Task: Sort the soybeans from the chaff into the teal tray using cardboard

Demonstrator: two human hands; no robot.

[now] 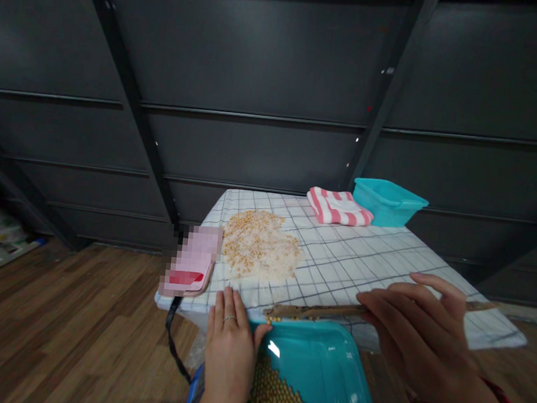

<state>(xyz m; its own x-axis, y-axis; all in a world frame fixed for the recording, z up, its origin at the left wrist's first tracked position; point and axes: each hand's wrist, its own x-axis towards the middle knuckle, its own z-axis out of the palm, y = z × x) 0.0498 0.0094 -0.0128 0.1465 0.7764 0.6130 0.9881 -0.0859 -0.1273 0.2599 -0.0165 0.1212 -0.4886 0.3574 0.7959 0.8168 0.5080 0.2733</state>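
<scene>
My left hand (231, 355) rests flat with fingers stretched at the table's front edge, its thumb by the rim of a turquoise tub (329, 363). Many small round yellow-green beans (279, 400) lie in the tub, which is below the table edge. My right hand (420, 340) is over the front edge to the right, fingers extended leftward and nothing visible in its grasp. Beneath it runs a rough brown strip (320, 311); whether the hand touches it I cannot tell. A few yellow beans sit between strip and tub. Farther back, yellow beans mixed with white grains (259, 244) are spread out.
A white checked cloth (339, 251) covers the table. At its left edge lies a pink phone-like object (195, 258), partly blurred, with a black strap (171, 343) hanging down. A folded red-and-white striped cloth (338, 206) and a turquoise basin (385, 202) are at the back right.
</scene>
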